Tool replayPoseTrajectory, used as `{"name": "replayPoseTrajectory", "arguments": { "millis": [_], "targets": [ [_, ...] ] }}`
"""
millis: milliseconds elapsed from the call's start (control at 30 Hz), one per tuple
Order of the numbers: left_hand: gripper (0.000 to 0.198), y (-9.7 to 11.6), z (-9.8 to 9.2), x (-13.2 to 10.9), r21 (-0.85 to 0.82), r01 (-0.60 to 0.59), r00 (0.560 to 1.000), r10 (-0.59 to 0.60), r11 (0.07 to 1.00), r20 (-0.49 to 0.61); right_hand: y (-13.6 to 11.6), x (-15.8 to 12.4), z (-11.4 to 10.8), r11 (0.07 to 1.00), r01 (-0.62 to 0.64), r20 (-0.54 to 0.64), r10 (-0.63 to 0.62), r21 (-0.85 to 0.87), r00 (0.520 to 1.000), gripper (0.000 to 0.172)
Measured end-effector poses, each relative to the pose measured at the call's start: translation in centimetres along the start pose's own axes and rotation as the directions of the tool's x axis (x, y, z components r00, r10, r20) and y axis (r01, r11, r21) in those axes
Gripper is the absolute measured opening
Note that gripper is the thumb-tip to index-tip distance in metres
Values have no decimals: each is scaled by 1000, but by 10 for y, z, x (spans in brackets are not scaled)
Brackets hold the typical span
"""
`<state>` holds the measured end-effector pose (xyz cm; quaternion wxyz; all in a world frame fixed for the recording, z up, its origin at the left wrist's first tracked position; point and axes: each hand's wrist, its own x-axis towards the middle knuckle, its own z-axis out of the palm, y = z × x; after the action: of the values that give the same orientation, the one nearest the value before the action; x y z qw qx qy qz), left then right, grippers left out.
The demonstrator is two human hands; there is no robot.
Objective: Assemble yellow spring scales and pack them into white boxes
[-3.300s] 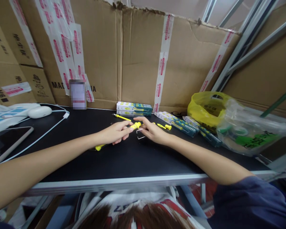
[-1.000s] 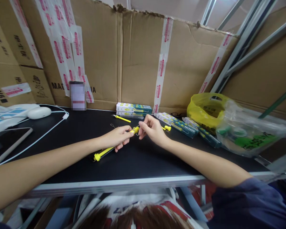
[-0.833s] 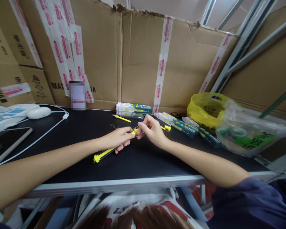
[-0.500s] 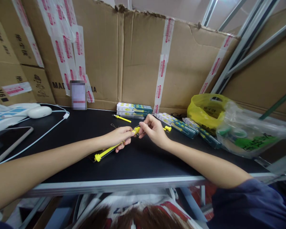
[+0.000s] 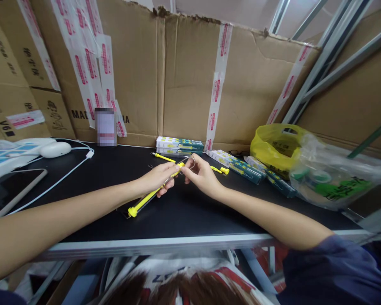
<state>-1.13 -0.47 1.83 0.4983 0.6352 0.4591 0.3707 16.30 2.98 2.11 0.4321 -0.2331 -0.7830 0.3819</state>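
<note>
My left hand [image 5: 160, 176] is closed around a yellow tubular spring scale [image 5: 147, 198] with a clear sleeve. The scale slants over the black table, its lower yellow end with a wire hook pointing toward me on the left. At its upper yellow cap, my right hand [image 5: 203, 174] pinches a thin curved wire hook [image 5: 193, 163] between thumb and fingers. The fingers partly cover the cap, so how the wire joins it is hidden. Behind the hands lies a thin yellow rod [image 5: 164, 158]. Right of my right hand is another yellow piece with a knobbed end [image 5: 224, 170].
Printed boxes [image 5: 179, 145] lie at the back, and more boxes [image 5: 238, 166] rest to the right. Beyond them are a yellow plastic bag [image 5: 266, 146] and a clear bag [image 5: 336, 186]. A power strip [image 5: 19, 148], cables and a phone [image 5: 15, 190] occupy the left. Cardboard [image 5: 184, 80] walls the back.
My right fingers have shifted at the scale's upper end, and the curved wire now shows above the thumb. My left hand keeps its hold. The view has moved slightly.
</note>
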Motion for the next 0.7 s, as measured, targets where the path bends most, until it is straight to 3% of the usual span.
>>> {"name": "replayPoseTrajectory", "arguments": {
  "millis": [200, 367, 700],
  "targets": [
    [36, -5, 5, 5, -169, 20, 1000, -23, 985, -18, 7, 3, 10, 945, -195, 73, 183, 264, 980, 37],
    [40, -6, 9, 8, -289, 92, 996, -85, 953, 37, 9, 7, 7, 904, -270, 122, 243, 332, 962, 37],
    [40, -7, 1, 9, -452, 159, 968, -49, 877, 247, 4, 13, -6, 893, -292, 263, 207, 343, 942, 40]
  ]
}}
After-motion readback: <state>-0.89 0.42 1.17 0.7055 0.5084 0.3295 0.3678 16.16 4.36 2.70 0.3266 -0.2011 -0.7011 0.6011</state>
